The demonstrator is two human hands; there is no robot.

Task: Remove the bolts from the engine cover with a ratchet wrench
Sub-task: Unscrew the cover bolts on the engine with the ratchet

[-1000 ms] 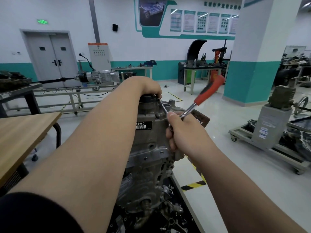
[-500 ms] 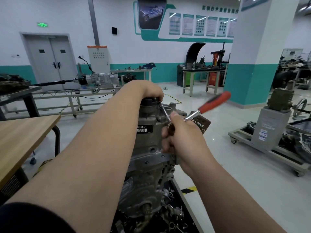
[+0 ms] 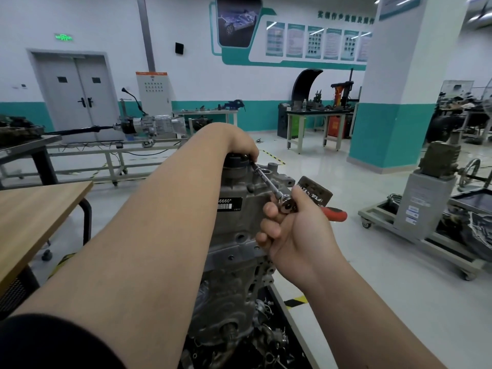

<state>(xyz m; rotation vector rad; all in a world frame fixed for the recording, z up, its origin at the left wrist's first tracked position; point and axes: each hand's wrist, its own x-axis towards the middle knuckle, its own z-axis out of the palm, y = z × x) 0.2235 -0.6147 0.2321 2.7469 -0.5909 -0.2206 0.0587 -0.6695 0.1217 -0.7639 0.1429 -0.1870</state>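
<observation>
A grey engine point(image 3: 237, 235) with a barcode label stands upright in front of me. My left hand point(image 3: 234, 141) reaches over its top and its curled fingers hold the far end of the chrome extension bar point(image 3: 266, 179), where the socket and bolt are hidden. My right hand point(image 3: 295, 233) grips the ratchet wrench point(image 3: 288, 205) at its head. The wrench's red handle point(image 3: 336, 213) sticks out to the right, nearly level.
A wooden table point(image 3: 34, 217) lies to the left. A black tray of loose parts point(image 3: 255, 347) sits under the engine. A wheeled cart with machinery point(image 3: 426, 209) stands on the right, and benches, a gearbox rig point(image 3: 149, 123) and a pillar point(image 3: 394, 89) stand behind.
My right hand has swung the ratchet handle clockwise, from pointing up and right down to nearly level. My left hand has stayed on the extension's far end.
</observation>
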